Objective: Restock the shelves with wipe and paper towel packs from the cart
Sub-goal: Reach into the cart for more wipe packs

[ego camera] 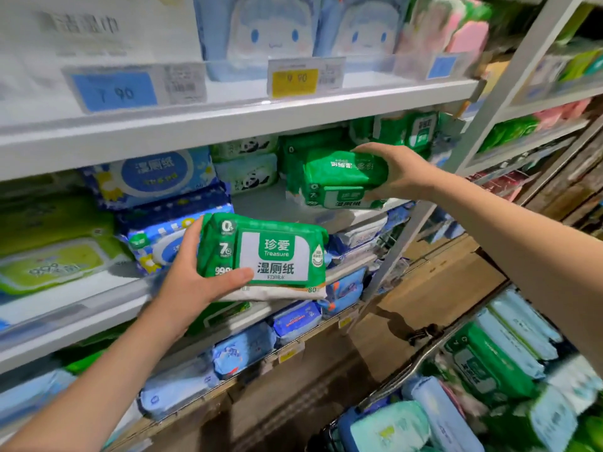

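Left hand (195, 275) grips a green Treasure wet-wipe pack (277, 259) by its short end, thumb across the label, just in front of the middle shelf (257, 203). Right hand (391, 172) clasps a second green pack (342, 168) by its end, atop matching packs (339, 197) on that shelf. Both look soft, light and slick-filmed, so a wrap around one end should hold best.

We see the white upper shelf (228, 125) bearing pale blue cartoon-faced packs (261, 37) behind price tags (114, 89). On the middle shelf (257, 200) we find blue wipe packs (153, 176), panda-printed packs (251, 177) and stacked green wipe packs (339, 194).
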